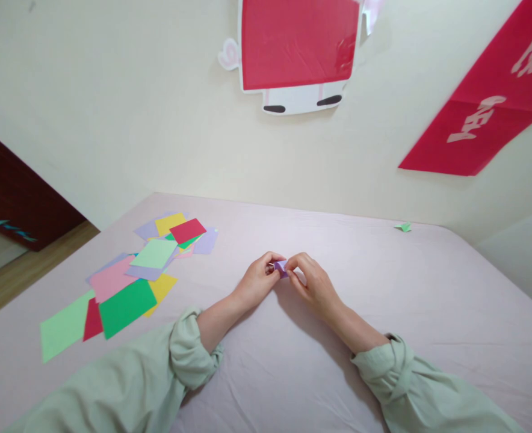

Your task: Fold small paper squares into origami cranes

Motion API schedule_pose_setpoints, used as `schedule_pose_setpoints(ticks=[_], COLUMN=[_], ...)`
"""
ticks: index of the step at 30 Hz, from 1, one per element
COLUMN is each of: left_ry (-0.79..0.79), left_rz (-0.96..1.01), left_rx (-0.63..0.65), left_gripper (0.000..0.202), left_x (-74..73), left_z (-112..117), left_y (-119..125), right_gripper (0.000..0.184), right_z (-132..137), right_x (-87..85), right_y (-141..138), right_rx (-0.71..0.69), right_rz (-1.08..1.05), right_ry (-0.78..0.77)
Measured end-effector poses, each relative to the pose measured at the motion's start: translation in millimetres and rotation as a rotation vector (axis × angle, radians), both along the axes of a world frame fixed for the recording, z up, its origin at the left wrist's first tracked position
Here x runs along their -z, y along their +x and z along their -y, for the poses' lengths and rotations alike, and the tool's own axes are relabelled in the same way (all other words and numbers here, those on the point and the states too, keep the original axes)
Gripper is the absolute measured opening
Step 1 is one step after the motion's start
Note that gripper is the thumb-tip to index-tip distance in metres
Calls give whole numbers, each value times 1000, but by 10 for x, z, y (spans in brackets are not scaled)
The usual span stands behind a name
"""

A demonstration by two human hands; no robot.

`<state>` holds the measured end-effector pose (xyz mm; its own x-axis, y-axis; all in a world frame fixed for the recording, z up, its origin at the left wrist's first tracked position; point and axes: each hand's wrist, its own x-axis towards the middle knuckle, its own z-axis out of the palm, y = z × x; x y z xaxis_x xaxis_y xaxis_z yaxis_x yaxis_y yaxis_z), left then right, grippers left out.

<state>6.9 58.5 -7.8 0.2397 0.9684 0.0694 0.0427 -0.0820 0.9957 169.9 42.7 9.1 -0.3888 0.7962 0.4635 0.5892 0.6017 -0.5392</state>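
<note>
A small folded purple paper [281,267] is pinched between both my hands near the middle of the pale pink surface [419,300]. My left hand [257,281] has its fingers closed on the paper's left side. My right hand [312,281] grips its right side with curled fingers. Both forearms come out of rolled-up light green sleeves. Most of the purple paper is hidden by my fingertips.
Several loose coloured paper squares [130,279] lie spread at the left of the surface: green, pink, yellow, red and lilac. A small green folded piece [403,227] sits at the far right by the wall. Red posters [482,114] hang on the wall.
</note>
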Motion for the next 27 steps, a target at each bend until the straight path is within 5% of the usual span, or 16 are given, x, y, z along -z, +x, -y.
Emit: schedule_pose_setpoints(ticks=[10, 16, 27], left_ry=[-98, 53, 93], left_rz=[99, -95, -149], left_rx=[4, 27, 84], left_gripper=[11, 20, 20], left_x=[59, 6, -21], left_z=[11, 81, 124], left_y=[6, 29, 43], right_gripper=[13, 4, 10], right_z=[31, 31, 19], right_x=[33, 64, 66], right_y=[-26, -57, -78], right_rx=[71, 188, 198], right_rz=[-57, -134, -197], right_ry=[-50, -226, -261])
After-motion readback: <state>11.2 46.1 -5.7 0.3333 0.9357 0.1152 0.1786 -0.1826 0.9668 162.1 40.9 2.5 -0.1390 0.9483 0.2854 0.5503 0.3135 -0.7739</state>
